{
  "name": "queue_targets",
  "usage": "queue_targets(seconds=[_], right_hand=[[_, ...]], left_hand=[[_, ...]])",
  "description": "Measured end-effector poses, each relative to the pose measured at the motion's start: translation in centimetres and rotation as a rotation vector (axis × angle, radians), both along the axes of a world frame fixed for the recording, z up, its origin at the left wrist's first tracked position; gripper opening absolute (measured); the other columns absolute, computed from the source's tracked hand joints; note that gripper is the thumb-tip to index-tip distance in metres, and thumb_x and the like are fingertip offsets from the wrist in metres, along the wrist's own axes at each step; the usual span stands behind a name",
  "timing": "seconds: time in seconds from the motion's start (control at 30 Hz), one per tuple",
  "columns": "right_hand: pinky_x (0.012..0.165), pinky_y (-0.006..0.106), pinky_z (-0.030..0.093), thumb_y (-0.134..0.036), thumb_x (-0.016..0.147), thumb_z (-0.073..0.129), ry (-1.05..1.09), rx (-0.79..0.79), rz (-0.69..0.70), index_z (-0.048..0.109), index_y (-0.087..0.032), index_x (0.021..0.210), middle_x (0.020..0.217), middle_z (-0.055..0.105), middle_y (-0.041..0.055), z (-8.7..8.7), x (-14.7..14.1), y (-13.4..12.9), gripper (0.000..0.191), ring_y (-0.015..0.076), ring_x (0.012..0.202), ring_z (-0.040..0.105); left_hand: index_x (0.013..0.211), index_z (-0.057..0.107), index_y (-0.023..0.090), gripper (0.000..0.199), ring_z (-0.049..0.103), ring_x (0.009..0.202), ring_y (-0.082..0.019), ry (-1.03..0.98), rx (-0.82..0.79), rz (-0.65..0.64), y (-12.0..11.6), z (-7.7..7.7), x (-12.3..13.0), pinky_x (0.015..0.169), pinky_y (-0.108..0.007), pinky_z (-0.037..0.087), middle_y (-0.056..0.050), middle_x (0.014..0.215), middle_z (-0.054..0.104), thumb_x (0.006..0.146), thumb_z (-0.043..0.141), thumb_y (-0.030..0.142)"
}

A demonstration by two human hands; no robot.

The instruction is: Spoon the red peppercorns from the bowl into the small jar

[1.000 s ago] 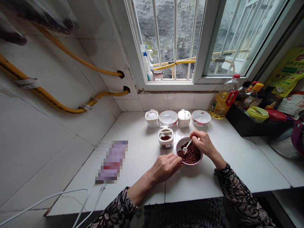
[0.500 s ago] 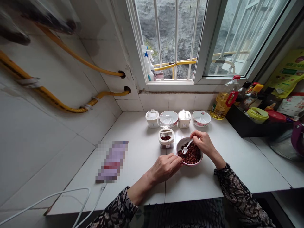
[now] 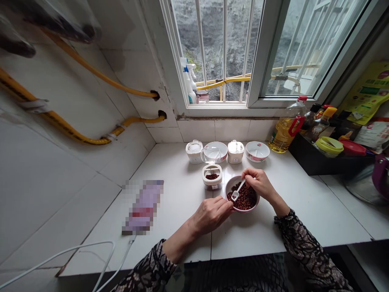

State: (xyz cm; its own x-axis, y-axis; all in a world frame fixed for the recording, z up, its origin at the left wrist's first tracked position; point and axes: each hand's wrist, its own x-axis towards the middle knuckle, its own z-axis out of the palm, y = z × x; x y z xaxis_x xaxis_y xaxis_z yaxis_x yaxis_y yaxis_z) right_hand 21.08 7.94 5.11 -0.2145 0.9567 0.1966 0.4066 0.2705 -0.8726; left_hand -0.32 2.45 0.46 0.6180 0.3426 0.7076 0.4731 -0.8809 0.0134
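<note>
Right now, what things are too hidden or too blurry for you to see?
All from the head view:
- End of the white spoon handle: hidden by the right hand.
- Bowl bottom: hidden by the dark red grains, too small to name.
- Flat packet printing: blurred into squares.
- Sauce bottle label: too small to read.
- Purple-handled thing: cut off by the right edge.

On the tiled counter (image 3: 179,219), a bowl (image 3: 243,211) of grains (image 3: 244,198) stands just right of a small jar (image 3: 212,182), with two lidded jars (image 3: 194,152) and two bowls (image 3: 257,151) lined up behind them.
</note>
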Motion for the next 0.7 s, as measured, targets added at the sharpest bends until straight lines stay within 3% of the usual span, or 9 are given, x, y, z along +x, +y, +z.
queue_targets(seconds=[0.23, 0.43, 0.57, 0.7], right_hand=[[0.048, 0.024, 0.033, -0.028, 0.066, 0.048, 0.132, -0.091, -0.039, 0.061, -0.02, 0.066, 0.046, 0.048, -0.0052, -0.3, 0.2, 0.4, 0.016, 0.0115, 0.045, 0.044], [0.052, 0.026, 0.042, -0.031, 0.071, 0.054, 0.25, -0.078, -0.084, 0.064, -0.019, 0.071, 0.05, 0.056, -0.0029, -0.3, -0.2, 1.0, 0.016, 0.0126, 0.049, 0.051], [0.062, 0.03, 0.052, -0.034, 0.085, 0.056, 0.302, 0.117, -0.095, 0.066, -0.019, 0.087, 0.067, 0.067, 0.0016, 0.0, -1.7, 0.5, 0.019, 0.0159, 0.062, 0.063], [0.076, 0.036, 0.054, -0.024, 0.094, 0.05, 0.098, 0.486, -0.02, 0.066, -0.02, 0.098, 0.087, 0.074, 0.0058, 0.2, -3.4, -0.4, 0.017, 0.0186, 0.077, 0.069]], left_hand=[[0.096, 0.056, 0.015, 0.016, 0.058, 0.06, -0.013, 0.001, -0.001, -0.001, 0.0, -0.1, 0.0, 0.05, -0.024, 0.045, -0.001, 0.07, 0.064, 0.102, 0.043, 0.02], [0.096, 0.056, 0.015, 0.018, 0.058, 0.06, -0.013, 0.0, 0.001, 0.007, 0.0, -0.1, 0.0, 0.049, -0.024, 0.044, -0.001, 0.07, 0.064, 0.104, 0.041, 0.022], [0.098, 0.057, 0.014, 0.019, 0.059, 0.061, -0.014, 0.002, -0.003, 0.005, 0.0, -0.3, 0.0, 0.05, -0.024, 0.046, -0.001, 0.071, 0.065, 0.104, 0.041, 0.021], [0.096, 0.06, 0.014, 0.021, 0.058, 0.059, -0.013, 0.009, 0.004, 0.024, 0.0, -0.5, 0.1, 0.051, -0.024, 0.045, -0.001, 0.068, 0.062, 0.103, 0.041, 0.021]])
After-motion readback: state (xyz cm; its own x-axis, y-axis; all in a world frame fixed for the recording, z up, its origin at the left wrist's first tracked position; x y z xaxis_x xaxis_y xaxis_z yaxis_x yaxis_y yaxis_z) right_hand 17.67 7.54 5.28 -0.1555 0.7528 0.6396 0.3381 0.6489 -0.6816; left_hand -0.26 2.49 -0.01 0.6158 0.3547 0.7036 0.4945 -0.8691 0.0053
